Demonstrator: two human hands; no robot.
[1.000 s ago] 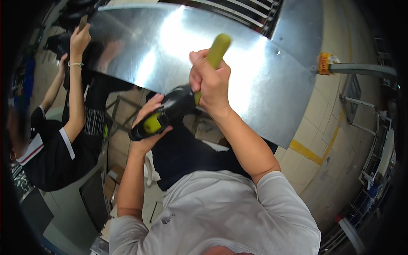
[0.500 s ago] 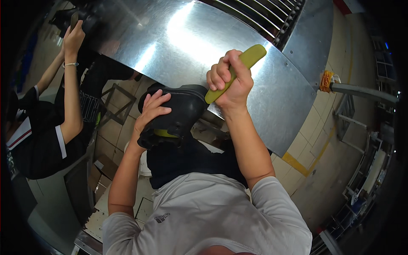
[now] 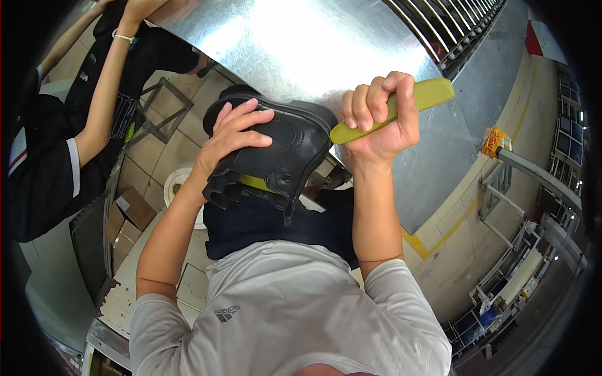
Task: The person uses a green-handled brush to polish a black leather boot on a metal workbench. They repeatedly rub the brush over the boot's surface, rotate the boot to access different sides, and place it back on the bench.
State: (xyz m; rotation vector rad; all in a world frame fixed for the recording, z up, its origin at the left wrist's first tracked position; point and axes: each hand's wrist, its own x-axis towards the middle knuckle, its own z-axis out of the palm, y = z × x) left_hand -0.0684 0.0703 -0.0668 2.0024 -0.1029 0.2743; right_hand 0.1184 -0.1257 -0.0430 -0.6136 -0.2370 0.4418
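A black ankle boot (image 3: 285,138) is held on its side above my lap, its thick sole toward the metal table and its opening toward me. My left hand (image 3: 238,135) grips it, fingers spread over the upper near the toe. A yellow-green patch shows inside the boot's opening. Closed in a fist, my right hand (image 3: 382,119) holds a flat olive-green bar (image 3: 429,100) with rounded ends. The bar's lower end lies at the boot's heel, by the sole edge; whether it touches I cannot tell.
The shiny metal table (image 3: 282,50) spans the far side, with a roller rack (image 3: 433,25) behind. A co-worker's arm (image 3: 100,113) reaches in at the left. Cardboard boxes (image 3: 133,213) and a white bucket (image 3: 179,182) stand left of me. A metal rail (image 3: 539,169) runs at the right.
The view has shifted. Boot and bar stay together at the heel, and the bar now lies flatter, its far end pointing more to the right. The co-worker's hands have moved toward the upper edge.
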